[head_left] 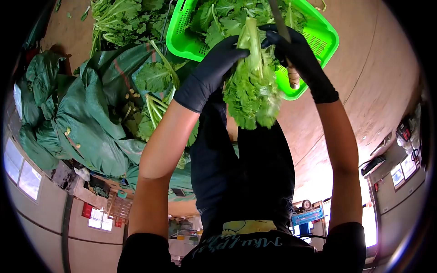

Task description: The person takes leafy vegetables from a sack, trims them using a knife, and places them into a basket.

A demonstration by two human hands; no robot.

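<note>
My left hand [219,63], in a black glove, is closed around the side of a leafy green vegetable [253,82]. The pale cut-looking stem end points away from me, and its leaves hang toward my legs. My right hand [296,57], also gloved in black, grips a knife [279,20]. The blade reaches toward the top edge of the view, and the light handle end [293,78] sticks out below the hand. Both hands are over the near side of a bright green plastic basket [328,34] holding more greens [223,20]. Some leaf edges are blurred.
A pile of greens [120,20] lies on the floor left of the basket. Green woven sacking [91,120] spreads at the left, with loose leaves [154,77] on it. Brown floor [359,59] extends to the right. My legs [241,168] are just below the vegetable.
</note>
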